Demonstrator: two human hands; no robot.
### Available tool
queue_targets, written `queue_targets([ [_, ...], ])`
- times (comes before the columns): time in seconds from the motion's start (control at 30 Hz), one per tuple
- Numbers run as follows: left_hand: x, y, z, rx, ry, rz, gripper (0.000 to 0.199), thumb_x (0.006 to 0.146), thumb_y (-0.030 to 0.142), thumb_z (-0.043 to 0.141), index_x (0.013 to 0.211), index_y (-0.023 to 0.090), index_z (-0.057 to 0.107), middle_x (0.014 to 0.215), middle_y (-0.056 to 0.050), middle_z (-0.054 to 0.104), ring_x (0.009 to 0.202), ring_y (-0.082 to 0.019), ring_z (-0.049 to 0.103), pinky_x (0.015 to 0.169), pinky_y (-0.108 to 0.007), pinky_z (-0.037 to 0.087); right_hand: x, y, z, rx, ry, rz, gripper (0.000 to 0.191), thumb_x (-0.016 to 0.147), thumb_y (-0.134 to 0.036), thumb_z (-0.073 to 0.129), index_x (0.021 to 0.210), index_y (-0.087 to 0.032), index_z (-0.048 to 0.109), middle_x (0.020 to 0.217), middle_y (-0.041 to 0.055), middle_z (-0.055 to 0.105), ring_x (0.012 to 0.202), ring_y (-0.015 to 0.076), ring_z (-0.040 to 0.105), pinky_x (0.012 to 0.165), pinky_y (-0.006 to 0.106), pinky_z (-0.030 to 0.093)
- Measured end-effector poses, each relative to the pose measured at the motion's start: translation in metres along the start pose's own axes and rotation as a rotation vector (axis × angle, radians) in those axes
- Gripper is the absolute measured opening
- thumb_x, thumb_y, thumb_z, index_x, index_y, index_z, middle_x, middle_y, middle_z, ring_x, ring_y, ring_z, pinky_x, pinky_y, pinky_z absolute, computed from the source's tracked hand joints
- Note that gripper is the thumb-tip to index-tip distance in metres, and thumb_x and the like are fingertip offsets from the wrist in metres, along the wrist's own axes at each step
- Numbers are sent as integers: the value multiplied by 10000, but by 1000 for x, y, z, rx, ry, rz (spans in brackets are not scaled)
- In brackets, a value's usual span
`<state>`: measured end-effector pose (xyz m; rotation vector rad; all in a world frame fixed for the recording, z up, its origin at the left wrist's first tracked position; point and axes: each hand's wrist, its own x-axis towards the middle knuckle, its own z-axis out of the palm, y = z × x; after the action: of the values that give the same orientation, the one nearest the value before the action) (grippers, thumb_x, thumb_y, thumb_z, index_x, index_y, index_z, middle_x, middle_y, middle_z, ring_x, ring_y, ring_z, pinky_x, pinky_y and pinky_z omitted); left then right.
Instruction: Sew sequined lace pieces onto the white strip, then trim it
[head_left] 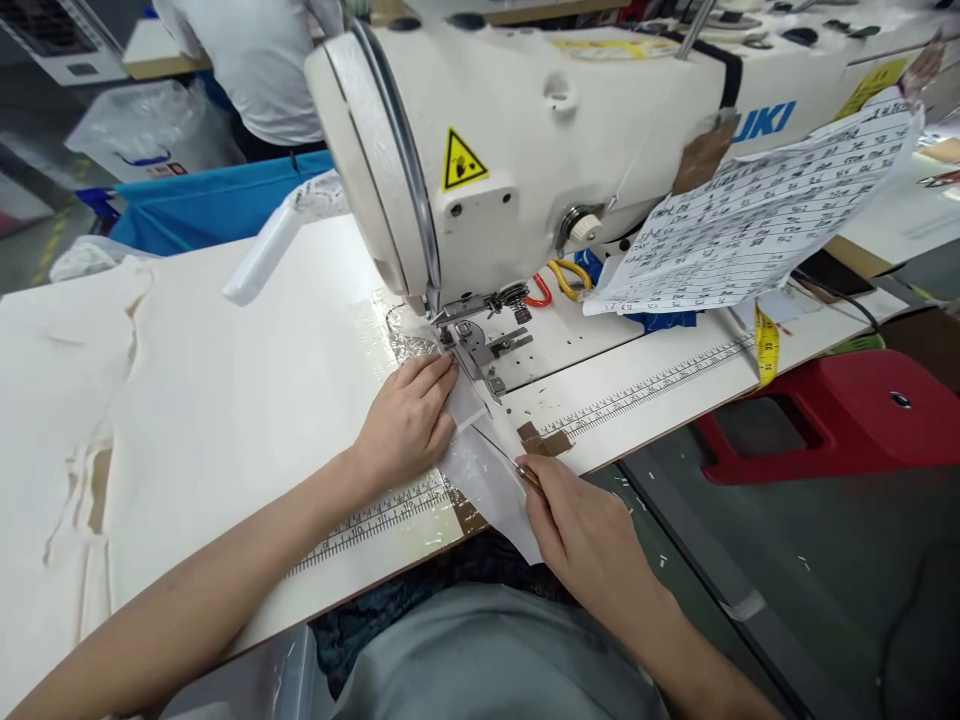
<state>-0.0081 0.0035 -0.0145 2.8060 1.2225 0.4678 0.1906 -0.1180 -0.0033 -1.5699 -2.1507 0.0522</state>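
Note:
My left hand (409,415) is on the table beside the sewing machine's needle area (450,335), fingers together and bent down onto a piece of thin white fabric (487,470). The fabric runs from under the machine's foot toward me and hangs over the table's front edge. An awl (528,474) with a thin metal shaft is in my right hand (577,515), which is closed around its handle. The awl's shaft points up and left across the fabric, toward my left fingertips. Most of its handle is hidden in my palm.
The white sewing machine (540,130) spans the back. Handwritten paper (765,220) hangs from it on the right. Scissors with yellow and red handles (568,280) lie behind the needle area. A yellow tape measure (766,345) hangs near a red stool (862,415). A person (247,60) stands behind.

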Motion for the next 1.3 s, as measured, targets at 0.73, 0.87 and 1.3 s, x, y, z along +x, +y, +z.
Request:
queue_targets([
  [0.73,-5,16,-7,142,-24,69,497,963,227,335,1353,-20,520,1394,-210,547,1328,-324,466,1108,-458,403,18,3,4,-77,-33,-28,215,976,-114,360,1039,-141,564,820,36,715,559,141,660,432,237,382],
  [0.87,-7,19,-10,136,-42,74,481,973,240,344,1340,1,541,1399,-193,555,1333,-316,467,1109,-458,397,22,2,4,-72,-11,-48,228,984,-120,348,1039,-133,568,809,37,712,551,134,654,445,224,405],
  [1.3,0,10,-8,158,-27,14,480,960,243,376,1346,12,543,1405,-198,536,1357,-333,418,1129,-492,361,38,1,16,-96,-24,-25,211,953,-108,390,1064,-155,564,832,34,733,597,166,678,486,254,413],
])
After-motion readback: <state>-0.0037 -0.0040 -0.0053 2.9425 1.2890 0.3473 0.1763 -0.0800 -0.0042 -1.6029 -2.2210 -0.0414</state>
